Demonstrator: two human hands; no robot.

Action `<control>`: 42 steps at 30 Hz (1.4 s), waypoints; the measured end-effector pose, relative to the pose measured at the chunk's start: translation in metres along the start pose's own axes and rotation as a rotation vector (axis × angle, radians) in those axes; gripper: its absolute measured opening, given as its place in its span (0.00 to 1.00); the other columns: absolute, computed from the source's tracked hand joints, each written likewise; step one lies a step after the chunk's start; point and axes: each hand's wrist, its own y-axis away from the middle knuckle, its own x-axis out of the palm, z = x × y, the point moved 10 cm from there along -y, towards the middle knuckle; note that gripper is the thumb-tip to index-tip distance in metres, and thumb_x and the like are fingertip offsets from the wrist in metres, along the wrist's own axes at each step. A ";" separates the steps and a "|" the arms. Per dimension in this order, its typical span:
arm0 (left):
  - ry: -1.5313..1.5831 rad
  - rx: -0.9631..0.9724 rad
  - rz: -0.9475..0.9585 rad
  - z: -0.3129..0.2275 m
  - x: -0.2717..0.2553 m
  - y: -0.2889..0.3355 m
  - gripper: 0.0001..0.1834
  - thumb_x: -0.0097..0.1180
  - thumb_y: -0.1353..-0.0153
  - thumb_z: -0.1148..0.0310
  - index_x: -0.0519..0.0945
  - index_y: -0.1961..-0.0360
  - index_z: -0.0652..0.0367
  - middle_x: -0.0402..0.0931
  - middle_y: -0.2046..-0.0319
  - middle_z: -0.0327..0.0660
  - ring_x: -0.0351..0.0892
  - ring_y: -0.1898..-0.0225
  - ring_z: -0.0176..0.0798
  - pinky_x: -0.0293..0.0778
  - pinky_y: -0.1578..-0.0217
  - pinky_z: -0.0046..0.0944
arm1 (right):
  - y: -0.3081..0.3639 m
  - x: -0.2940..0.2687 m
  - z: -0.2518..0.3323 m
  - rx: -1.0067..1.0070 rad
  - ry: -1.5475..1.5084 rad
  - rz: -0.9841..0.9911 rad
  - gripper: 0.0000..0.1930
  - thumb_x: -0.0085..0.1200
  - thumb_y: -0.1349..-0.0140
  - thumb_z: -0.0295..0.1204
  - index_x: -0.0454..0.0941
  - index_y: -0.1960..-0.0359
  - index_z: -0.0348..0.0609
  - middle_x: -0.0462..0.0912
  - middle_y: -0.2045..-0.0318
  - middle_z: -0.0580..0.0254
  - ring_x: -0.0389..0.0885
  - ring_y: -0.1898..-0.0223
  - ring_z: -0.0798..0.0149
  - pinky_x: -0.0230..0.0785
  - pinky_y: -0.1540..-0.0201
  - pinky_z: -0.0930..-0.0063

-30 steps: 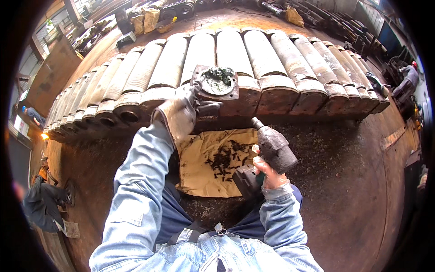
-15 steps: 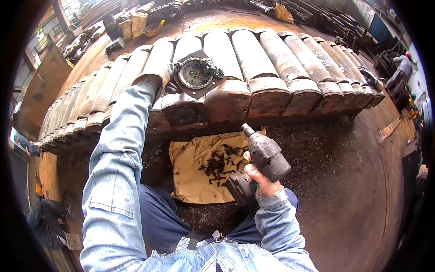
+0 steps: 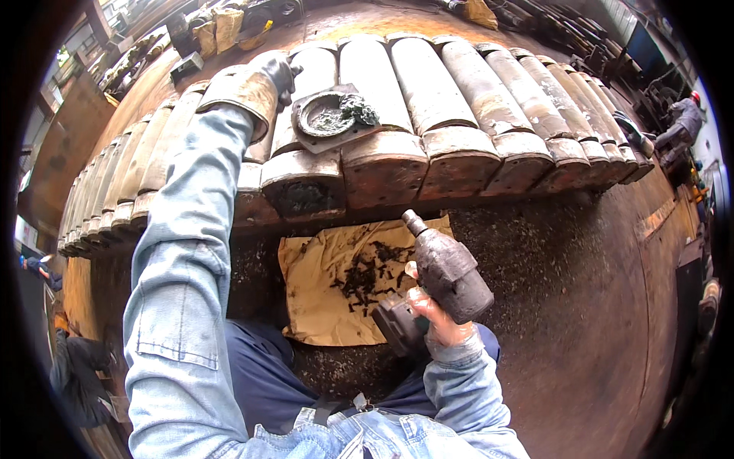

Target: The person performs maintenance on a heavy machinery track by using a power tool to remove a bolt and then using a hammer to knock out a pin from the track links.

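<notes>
My left hand (image 3: 274,80), in a worn grey and black work glove with a long cuff, is raised over the cylinders with its fingers apart and nothing seen in them. Just right of it, a square metal plate with a round raised ring (image 3: 325,118) lies on top of the row. Dark, greasy clumps sit on the ring's right side. My right hand (image 3: 437,317), in a thin clear glove, is closed round the handle of a dirty cordless impact wrench (image 3: 455,279). The tool's socket points up and away to the left.
A row of large grey metal cylinders (image 3: 428,84) spans the space before me. Below it, a stained tan sack (image 3: 313,283) holds scattered dark bolts (image 3: 371,275). Co-workers are at the far right (image 3: 680,122) and lower left (image 3: 80,375).
My left hand has let go of the plate and moved up and left. The plate now lies flatter on the cylinders. The right hand still holds the impact wrench, barely shifted.
</notes>
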 end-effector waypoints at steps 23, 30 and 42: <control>-0.172 0.514 -0.136 0.236 -0.083 0.289 0.27 0.65 0.36 0.77 0.74 0.36 0.64 0.78 0.40 0.43 0.76 0.40 0.34 0.73 0.39 0.35 | 0.019 0.014 0.029 0.269 -0.561 -0.346 0.14 0.59 0.41 0.22 0.78 0.52 0.40 0.80 0.57 0.67 0.72 0.72 0.76 0.67 0.67 0.79; -0.489 0.180 -0.170 0.290 -0.107 0.311 0.29 0.68 0.35 0.60 0.77 0.38 0.64 0.82 0.43 0.45 0.82 0.45 0.38 0.76 0.42 0.38 | 0.012 0.024 0.018 0.201 -0.491 -0.257 0.16 0.59 0.39 0.22 0.76 0.49 0.40 0.78 0.57 0.66 0.71 0.73 0.76 0.67 0.69 0.79; -0.936 -0.227 -0.327 0.306 -0.137 0.290 0.38 0.73 0.42 0.60 0.73 0.35 0.67 0.78 0.40 0.53 0.78 0.38 0.47 0.75 0.38 0.43 | 0.001 0.034 -0.007 0.237 -0.542 -0.215 0.20 0.63 0.41 0.22 0.77 0.46 0.40 0.81 0.56 0.65 0.74 0.71 0.74 0.69 0.69 0.77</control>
